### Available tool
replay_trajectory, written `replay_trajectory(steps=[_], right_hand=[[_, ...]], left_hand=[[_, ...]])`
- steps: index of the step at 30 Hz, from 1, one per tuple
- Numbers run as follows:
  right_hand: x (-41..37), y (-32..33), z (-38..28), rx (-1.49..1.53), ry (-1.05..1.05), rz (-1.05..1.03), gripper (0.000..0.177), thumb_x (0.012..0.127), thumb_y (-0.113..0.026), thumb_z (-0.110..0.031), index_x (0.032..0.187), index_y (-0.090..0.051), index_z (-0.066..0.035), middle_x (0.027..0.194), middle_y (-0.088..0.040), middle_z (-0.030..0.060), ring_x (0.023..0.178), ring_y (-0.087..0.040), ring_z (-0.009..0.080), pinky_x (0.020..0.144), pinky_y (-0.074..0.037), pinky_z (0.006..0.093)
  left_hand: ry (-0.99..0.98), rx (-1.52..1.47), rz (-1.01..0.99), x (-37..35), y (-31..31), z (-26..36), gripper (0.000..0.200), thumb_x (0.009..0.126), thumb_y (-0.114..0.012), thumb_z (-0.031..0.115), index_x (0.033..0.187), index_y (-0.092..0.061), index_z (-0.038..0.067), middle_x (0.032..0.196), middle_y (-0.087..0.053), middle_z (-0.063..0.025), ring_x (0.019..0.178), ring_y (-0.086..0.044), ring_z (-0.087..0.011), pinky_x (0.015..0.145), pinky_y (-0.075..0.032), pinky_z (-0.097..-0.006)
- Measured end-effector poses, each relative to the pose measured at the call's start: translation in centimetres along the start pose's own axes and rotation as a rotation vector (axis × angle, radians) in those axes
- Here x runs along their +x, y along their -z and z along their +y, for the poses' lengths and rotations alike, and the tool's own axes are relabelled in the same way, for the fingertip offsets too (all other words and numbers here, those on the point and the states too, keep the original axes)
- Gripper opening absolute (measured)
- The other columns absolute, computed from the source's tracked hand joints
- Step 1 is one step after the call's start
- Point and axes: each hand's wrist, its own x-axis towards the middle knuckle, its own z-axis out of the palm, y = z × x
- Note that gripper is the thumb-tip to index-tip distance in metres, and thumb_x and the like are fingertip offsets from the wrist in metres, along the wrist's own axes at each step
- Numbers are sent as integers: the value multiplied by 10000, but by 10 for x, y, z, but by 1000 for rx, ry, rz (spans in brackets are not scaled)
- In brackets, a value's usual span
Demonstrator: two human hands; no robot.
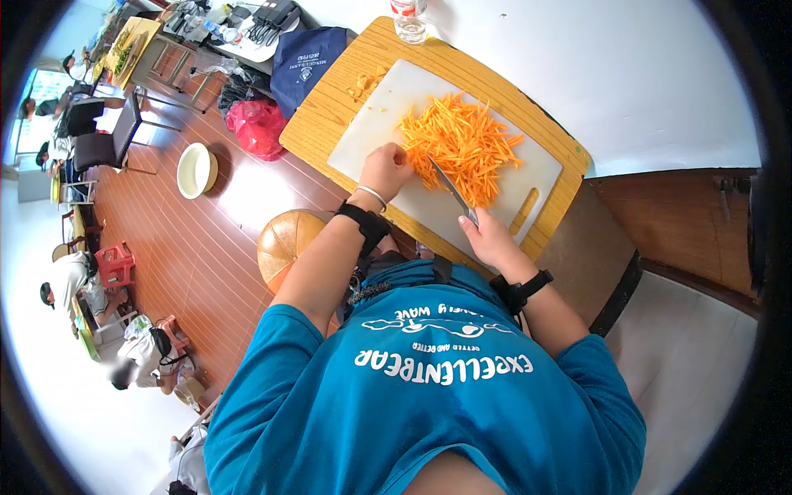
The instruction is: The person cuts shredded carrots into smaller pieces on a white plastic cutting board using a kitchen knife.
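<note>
A heap of shredded carrot covers much of the white cutting board, which lies on a small wood-grain table. My right hand grips a knife by its handle; the blade lies at the near side of the heap, its tip toward my left hand. Curled fingers close my left hand at the left edge of the shreds, over the board. Whatever may be between those fingers is hidden from above. Small orange scraps lie on the table beyond the board's left edge.
A glass jar stands at the table's far edge against the white wall. On the floor to the left are a cream basin, a red plastic bag and a navy bag. Several people sit farther left, near chairs and stools.
</note>
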Motion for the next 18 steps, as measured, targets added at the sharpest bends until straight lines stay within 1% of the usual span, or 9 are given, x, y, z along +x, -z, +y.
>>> replay_trajectory(steps=[3,6,7,8,11,12,15,18], right_hand=[[-1,7,-14,-74,-21,-102,381,968,-503,-374,930,-539,3,843,-638,261,809,-617,445,686,-475,518],[9,-1,-22,-164,-3,-212,367,967,-502,-368,941,-549,-5,857,-644,256,816,-622,442,697,-483,521],[14,-5,-25,-169,-1,-208,360,965,-503,-362,945,-552,-7,863,-645,254,817,-623,443,701,-485,522],[18,-9,-27,-176,1,-205,352,964,-504,-357,948,-556,-9,869,-647,252,817,-624,443,705,-488,523],[33,-20,-28,-185,-13,-160,343,960,-505,-352,959,-564,-15,888,-650,249,828,-627,442,715,-491,527],[36,-21,-29,-189,-21,-137,342,958,-506,-353,962,-566,-16,894,-651,247,832,-628,441,718,-492,528],[40,-23,-35,-201,-72,-136,350,957,-500,-365,969,-570,-22,892,-657,237,849,-636,427,733,-493,527],[37,-24,-43,-281,-64,-144,361,957,-496,-380,974,-572,-27,889,-664,226,859,-641,419,742,-493,524]], left_hand=[[93,-159,127,1,11,-4,249,735,-712,165,909,-675,-9,787,-695,-135,725,-676,-242,691,-539,-322],[187,-82,78,-11,22,-16,259,738,-738,164,909,-687,-24,796,-702,-113,717,-671,-176,678,-539,-293],[212,-44,54,-18,23,-20,257,741,-745,159,909,-688,-27,794,-703,-106,712,-667,-158,671,-538,-283],[231,0,33,-24,21,-22,271,738,-748,174,911,-700,-29,785,-705,-110,704,-669,-162,660,-539,-278],[226,-8,21,-29,9,-28,275,752,-742,180,922,-703,-33,780,-707,-118,688,-668,-166,649,-539,-277],[242,-51,7,-27,5,-28,245,784,-722,164,917,-701,-40,780,-705,-120,635,-658,-160,608,-535,-277],[242,-131,-10,-26,-1,-24,212,815,-700,138,907,-695,-53,756,-694,-114,589,-643,-150,563,-526,-268],[430,-294,21,-30,4,-8,184,831,-688,120,874,-688,-60,695,-672,-102,542,-626,-146,507,-513,-264]])
